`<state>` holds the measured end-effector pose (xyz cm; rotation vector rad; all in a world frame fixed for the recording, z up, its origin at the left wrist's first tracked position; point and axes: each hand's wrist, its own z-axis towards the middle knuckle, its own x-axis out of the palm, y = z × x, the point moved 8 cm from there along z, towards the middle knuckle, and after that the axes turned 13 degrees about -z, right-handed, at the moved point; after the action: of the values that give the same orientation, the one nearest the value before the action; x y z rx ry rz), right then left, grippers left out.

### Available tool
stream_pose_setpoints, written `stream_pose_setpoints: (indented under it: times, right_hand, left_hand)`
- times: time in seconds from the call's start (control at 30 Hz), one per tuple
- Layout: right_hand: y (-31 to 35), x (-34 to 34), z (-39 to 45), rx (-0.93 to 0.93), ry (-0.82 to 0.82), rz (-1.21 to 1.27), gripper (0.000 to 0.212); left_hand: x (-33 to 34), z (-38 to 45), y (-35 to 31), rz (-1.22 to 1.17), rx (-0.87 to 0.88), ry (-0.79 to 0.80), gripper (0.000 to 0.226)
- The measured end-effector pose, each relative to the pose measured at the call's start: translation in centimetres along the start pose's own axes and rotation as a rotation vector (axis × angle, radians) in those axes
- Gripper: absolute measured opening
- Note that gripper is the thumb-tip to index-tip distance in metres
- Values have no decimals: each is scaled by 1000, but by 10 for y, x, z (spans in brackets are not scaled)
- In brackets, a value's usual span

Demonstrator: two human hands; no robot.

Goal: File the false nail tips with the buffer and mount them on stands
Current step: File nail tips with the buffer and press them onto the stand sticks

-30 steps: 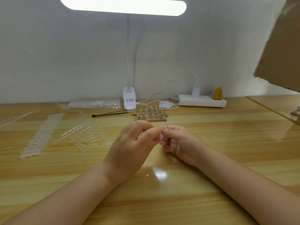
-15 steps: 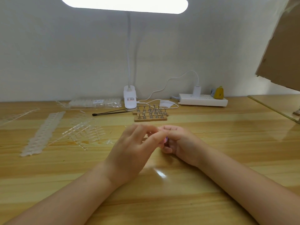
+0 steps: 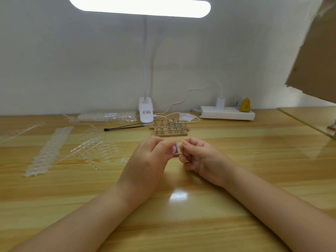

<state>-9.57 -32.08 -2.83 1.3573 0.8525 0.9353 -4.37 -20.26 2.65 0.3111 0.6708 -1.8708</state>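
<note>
Left hand (image 3: 145, 160) grip pinches small purple-white buffer block (image 3: 175, 149); right hand (image 3: 201, 157) grip pinches clear nail tip (image 3: 179, 146) (featherlight, springy, slippery; hold by the edges).

Two bare hands, fingertips meeting, mid-tabletop.
Left hand (image 3: 145, 160): back upward, fingers curled in a pinch. Right hand (image 3: 201, 157): loosely fisted, thumb and forefinger pinched. Forearms converge from near corners.

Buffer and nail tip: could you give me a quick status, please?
Left hand pinching purple buffer. Right hand closed, nail tip too small to confirm. Stands just beyond, unobstructed.
</note>
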Motion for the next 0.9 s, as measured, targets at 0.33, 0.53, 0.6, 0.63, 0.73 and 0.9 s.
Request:
stream_pose_setpoints:
  times: [0.33, 0.53, 0.6, 0.63, 0.73, 0.9]
  right_hand:
    - [3, 1, -1, -38, -33, -3, 12]
    - [3, 3, -3, -40, -32, -53, 7]
    - [4, 3, -4, -37, -23, -44, 8]
    - [4, 3, -4, -33, -26, -49, 9]
    - [1, 4, -2, -23, -44, -100, 14]
    - [3, 5, -4, -34, -26, -100, 12]
  left_hand:
    - [2, -5, 9, -88, -116, 45, 22]
    - [3, -4, -4, -92, -25, 45, 29]
    - [6, -6, 7, -55, -126, 69, 23]
    - [5, -7, 12, -52, -162, 65, 21]
    - [-2, -4, 8, -101, -96, 17, 27]
    - [5, -3, 3, -50, -78, 69, 26]
